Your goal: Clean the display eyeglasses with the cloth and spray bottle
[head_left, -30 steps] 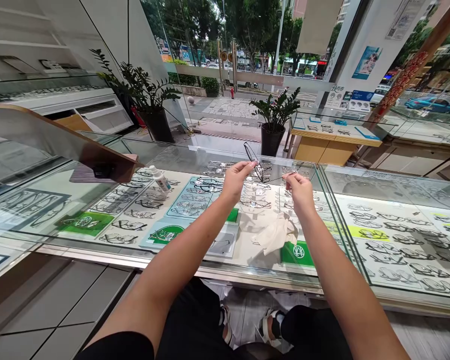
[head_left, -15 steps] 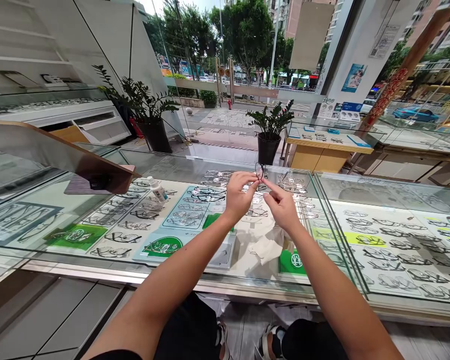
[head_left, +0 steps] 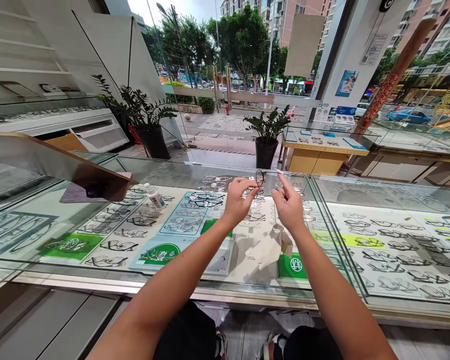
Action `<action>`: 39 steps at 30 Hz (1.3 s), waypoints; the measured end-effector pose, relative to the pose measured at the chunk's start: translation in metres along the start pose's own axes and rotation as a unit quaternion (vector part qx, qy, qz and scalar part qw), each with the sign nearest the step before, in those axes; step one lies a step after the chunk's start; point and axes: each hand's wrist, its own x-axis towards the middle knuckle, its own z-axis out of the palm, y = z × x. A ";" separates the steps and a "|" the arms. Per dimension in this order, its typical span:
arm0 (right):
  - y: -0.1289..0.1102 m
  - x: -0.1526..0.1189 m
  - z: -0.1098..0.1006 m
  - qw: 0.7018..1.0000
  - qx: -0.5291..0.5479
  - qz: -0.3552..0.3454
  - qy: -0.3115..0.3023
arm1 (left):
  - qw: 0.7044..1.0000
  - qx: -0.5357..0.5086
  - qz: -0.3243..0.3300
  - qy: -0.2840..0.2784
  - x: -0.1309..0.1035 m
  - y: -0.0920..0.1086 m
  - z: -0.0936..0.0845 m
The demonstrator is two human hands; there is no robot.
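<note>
A pair of dark-rimmed glasses [head_left: 260, 178] is held up over the glass counter, pinched between the thumb and fingers of my left hand [head_left: 240, 198]. One thin temple reaches toward my right hand [head_left: 288, 201], whose index finger is stretched out near its tip. The right thumb stands apart from that finger; whether they touch the temple is too small to tell. Below my right hand a beige cloth [head_left: 272, 250] lies crumpled on the counter, beside a green card with a white logo [head_left: 293, 266].
A white bottle [head_left: 155, 196] stands on the counter at the left. Rows of glasses [head_left: 393, 243] fill the display case on the right. A brown-edged panel [head_left: 108, 175] juts in from the left. Potted plants [head_left: 266, 150] stand beyond the counter.
My right hand has moved right, away from my left hand, and its index finger now points up. The glasses have turned and sit slightly lower in the view. The camera view has tilted up a little.
</note>
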 end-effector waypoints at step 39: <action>0.016 -0.001 0.012 0.990 -0.050 -0.109 0.071 | 0.999 -0.026 -0.005 0.043 0.005 0.027 -0.020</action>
